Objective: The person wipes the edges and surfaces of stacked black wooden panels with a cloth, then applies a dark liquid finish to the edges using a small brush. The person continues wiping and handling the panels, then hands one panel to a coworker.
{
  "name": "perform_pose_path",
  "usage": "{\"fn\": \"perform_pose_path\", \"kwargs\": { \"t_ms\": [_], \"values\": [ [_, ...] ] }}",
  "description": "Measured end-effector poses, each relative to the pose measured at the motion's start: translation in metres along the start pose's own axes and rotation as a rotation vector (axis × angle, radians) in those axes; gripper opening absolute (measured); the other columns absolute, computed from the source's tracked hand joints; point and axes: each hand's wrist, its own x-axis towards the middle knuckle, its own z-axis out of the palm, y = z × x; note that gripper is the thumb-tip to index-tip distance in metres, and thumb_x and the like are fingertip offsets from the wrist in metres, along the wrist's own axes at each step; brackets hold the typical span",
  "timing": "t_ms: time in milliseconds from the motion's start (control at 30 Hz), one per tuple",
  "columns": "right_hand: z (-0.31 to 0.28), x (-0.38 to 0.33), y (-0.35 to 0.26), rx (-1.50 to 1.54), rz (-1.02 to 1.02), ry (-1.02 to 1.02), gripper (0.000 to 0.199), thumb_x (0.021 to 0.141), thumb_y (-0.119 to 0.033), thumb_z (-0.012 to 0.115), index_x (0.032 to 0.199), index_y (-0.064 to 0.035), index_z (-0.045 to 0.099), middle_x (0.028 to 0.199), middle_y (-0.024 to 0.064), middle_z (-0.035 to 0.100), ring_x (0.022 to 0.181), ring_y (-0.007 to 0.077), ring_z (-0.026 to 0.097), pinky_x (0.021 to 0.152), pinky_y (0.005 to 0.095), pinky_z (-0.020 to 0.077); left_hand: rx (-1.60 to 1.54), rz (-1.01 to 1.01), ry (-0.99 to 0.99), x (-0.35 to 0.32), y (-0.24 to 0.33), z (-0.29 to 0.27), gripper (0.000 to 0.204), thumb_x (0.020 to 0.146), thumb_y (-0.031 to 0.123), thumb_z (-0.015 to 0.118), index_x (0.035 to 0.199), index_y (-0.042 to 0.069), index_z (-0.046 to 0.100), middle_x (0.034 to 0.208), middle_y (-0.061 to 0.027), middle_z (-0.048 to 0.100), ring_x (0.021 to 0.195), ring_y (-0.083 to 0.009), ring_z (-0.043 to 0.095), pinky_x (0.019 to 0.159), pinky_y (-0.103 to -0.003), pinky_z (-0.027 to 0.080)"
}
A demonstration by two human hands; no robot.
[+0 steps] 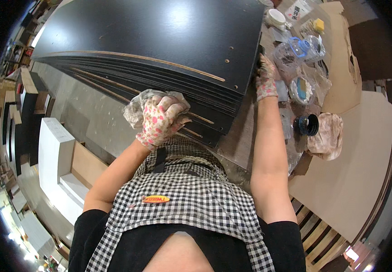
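Your left hand [162, 120], in a white glove with pink flowers, is closed on a crumpled pale grey rag [138, 109] and presses it against the near edge of a stack of flat black boards with tan wooden cores [159, 41]. The stack lies across the table [236, 140] and fills most of its far and left part. Your right hand [266, 78], in a matching glove, rests against the right end of the stack; you cannot tell whether its fingers are curled or flat.

Just beyond that hand, along the table's right edge, sit clear plastic bottles with a blue cap [298, 50], a small white round tub [276, 18], a black round lid [308, 124] and a crumpled beige cloth [328, 136]. A bare brown fibreboard sheet [363, 154] lies to the right of the table.
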Motion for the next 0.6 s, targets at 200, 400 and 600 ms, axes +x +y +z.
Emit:
{"fn": "perform_pose_path", "kwargs": {
  "t_ms": [200,400,600],
  "values": [
    [0.003,-0.018,0.014,-0.109,-0.264,0.002,0.029,0.100,-0.027,0.057,0.110,-0.0023,0.067,0.096,0.0025,0.065,0.084,0.0166,0.057,0.074,0.0334,0.0477,0.044,-0.041,-0.076,-0.004,0.004,0.000,0.043,0.066,0.022,0.084,0.105,0.015,0.066,0.104,-0.0039,0.061,0.093,-0.0282,0.055,0.080,-0.043,0.043],
    [0.003,-0.017,0.010,-0.106,-0.123,0.000,0.027,0.098,-0.024,0.060,0.117,-0.0048,0.066,0.096,-0.0004,0.063,0.082,0.0112,0.055,0.072,0.0257,0.0454,0.032,-0.028,-0.097,-0.009,0.003,-0.008,0.043,0.065,0.022,0.085,0.102,0.013,0.066,0.105,-0.0054,0.061,0.093,-0.0289,0.054,0.081,-0.043,0.043],
    [0.017,-0.007,0.006,0.092,-0.213,0.047,0.027,0.097,-0.026,0.065,0.114,-0.0062,0.066,0.083,-0.0056,0.058,0.069,0.0060,0.049,0.062,0.0219,0.0399,0.064,-0.067,-0.165,-0.008,0.005,-0.010,0.045,0.061,0.019,0.086,0.100,0.014,0.066,0.108,-0.0071,0.061,0.098,-0.0311,0.054,0.084,-0.046,0.044]
  ]
}}
